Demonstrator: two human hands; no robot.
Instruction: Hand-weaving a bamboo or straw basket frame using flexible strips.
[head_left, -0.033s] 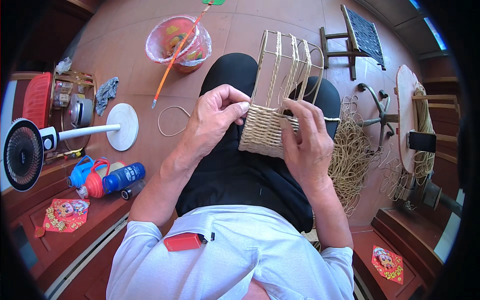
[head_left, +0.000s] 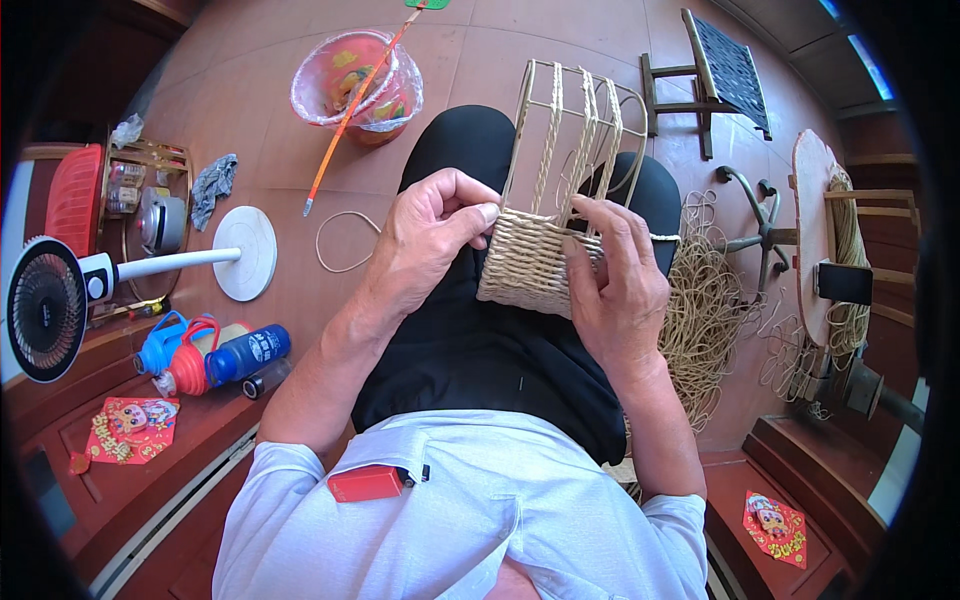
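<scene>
A half-woven straw-coloured basket [head_left: 528, 255] stands tilted on my lap, between my knees. Tight rows of cord cover its lower part. Above them its bare frame rises, with twisted cords strung over the top bar. At the left corner of the weave's upper edge, my left hand [head_left: 435, 230] is closed in a pinch on the basket. My right hand [head_left: 622, 275] grips the right side, with the thumb on the woven wall and the fingers over its upper edge. A cord end sticks out to the right past that hand. Its fingertips are partly hidden among the cords.
Loose cord [head_left: 700, 310] lies heaped on the floor at right, near a wheeled base [head_left: 765, 235] and a stool [head_left: 735, 75]. At left are a fan [head_left: 50, 305], several bottles [head_left: 248, 355] and a cord loop [head_left: 345, 242]. A fly swatter [head_left: 345, 120] leans across a lined bucket [head_left: 310, 90].
My right hand has shifted slightly to the right along the basket's woven edge. My left hand and the basket have hardly moved.
</scene>
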